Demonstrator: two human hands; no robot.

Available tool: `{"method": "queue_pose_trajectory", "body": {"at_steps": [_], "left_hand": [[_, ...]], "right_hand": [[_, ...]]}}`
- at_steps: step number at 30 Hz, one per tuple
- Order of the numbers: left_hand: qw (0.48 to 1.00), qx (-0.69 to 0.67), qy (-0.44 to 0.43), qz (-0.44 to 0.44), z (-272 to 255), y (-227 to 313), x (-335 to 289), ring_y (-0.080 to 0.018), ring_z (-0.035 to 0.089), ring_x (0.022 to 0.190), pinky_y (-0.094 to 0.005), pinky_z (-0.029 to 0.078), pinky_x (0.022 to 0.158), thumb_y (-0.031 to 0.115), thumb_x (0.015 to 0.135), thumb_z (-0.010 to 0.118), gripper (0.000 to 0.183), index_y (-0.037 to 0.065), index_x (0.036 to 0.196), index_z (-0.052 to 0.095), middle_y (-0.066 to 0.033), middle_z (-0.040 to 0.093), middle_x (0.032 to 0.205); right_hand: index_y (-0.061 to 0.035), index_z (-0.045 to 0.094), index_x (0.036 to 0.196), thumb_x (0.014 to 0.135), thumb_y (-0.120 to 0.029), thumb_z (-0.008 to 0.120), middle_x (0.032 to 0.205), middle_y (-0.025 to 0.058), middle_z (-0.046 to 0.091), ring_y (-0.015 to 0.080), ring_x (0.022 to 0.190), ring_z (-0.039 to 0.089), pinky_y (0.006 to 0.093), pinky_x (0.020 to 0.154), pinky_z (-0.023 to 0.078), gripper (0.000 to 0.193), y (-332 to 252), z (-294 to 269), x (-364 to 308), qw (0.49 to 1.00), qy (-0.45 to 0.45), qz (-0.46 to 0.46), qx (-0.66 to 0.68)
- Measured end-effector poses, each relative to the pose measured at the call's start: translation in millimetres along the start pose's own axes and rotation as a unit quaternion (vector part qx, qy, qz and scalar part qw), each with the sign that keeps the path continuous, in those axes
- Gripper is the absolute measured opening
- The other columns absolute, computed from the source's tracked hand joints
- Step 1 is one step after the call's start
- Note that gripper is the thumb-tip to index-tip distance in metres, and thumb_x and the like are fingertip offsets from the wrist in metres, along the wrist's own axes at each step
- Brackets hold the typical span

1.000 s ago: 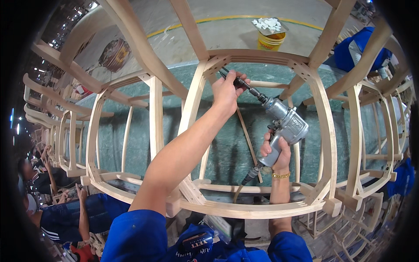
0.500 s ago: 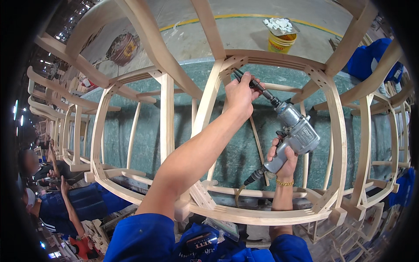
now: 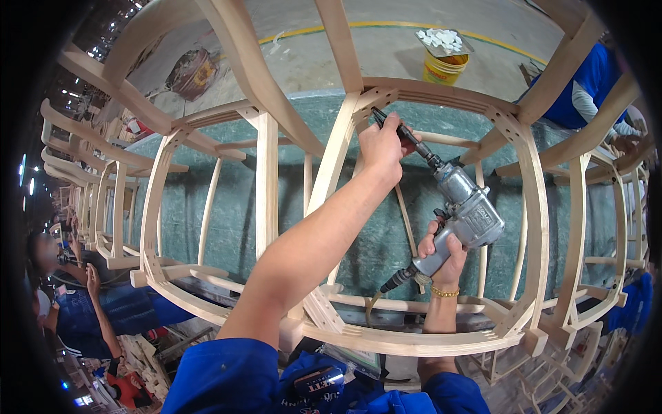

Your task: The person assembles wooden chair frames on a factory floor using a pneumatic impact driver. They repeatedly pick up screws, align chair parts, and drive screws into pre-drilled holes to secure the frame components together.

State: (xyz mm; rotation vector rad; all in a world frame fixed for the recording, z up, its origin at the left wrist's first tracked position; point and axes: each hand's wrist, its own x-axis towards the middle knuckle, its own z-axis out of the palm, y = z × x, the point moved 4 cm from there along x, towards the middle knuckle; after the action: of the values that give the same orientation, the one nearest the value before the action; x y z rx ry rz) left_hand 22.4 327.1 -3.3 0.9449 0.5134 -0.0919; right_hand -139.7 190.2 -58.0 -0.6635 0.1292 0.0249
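The right hand (image 3: 443, 261) is wrapping its fingers around the handle of a grey drill (image 3: 470, 215), its thumb and forefinger resting near the trigger, while a gold bracelet (image 3: 445, 292) is circling the wrist. The left hand (image 3: 381, 146) is closing around the drill's dark shaft (image 3: 427, 157), guiding its tip up to the far left corner block (image 3: 372, 103) of a pale wooden frame (image 3: 414, 339); whether the tip is entering a hole, I cannot tell. The drill is slanting inside the frame, its body to the right and its hose (image 3: 370, 312) trailing toward the near side. The frame is standing over a green tabletop (image 3: 231, 207), with similar frames lining up to its left and right. Beyond the far edge, a yellow bucket (image 3: 443, 72) is sitting on the floor (image 3: 314, 58), carrying a tray (image 3: 466, 48) of white pieces (image 3: 440, 39), and a dark basket (image 3: 193, 74) is standing farther left. Co-workers in blue are showing at the near left (image 3: 89, 317) and far right (image 3: 586, 90).
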Motion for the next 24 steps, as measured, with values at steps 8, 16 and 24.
{"method": "queue_pose_trajectory", "body": {"at_steps": [8,16,24], "left_hand": [[0.999,-0.007,0.029,0.014,-4,7,5,-0.0185,0.055,0.059,-0.0323,0.049,0.055,0.019,0.093,0.046,0.017,0.004,0.086,0.049,-0.0063,0.051,0.070],[0.996,-0.089,0.014,0.013,-1,3,13,-0.0163,0.049,0.066,-0.0331,0.046,0.063,0.019,0.096,0.040,0.019,0.002,0.094,0.048,-0.0073,0.049,0.080],[0.990,-0.132,0.033,0.031,7,3,6,-0.0213,0.055,0.068,-0.0355,0.047,0.063,0.020,0.097,0.037,0.022,0.001,0.094,0.047,-0.0097,0.053,0.083]], "right_hand": [[0.0067,0.046,0.109,0.081,-0.021,0.060,0.092,0.0151,0.055,0.0174,0.061,0.055,0.0316,0.051,0.047,0.042,7,11,6,1.000,0.005,0.005,0.000],[0.0057,0.044,0.112,0.082,-0.024,0.058,0.094,0.0122,0.053,0.0151,0.061,0.052,0.0285,0.050,0.047,0.044,23,29,12,0.999,0.015,-0.016,-0.035],[0.0019,0.043,0.106,0.084,-0.023,0.055,0.090,0.0075,0.049,0.0123,0.061,0.048,0.0276,0.052,0.044,0.036,26,28,21,0.999,-0.013,0.008,0.046]]}}
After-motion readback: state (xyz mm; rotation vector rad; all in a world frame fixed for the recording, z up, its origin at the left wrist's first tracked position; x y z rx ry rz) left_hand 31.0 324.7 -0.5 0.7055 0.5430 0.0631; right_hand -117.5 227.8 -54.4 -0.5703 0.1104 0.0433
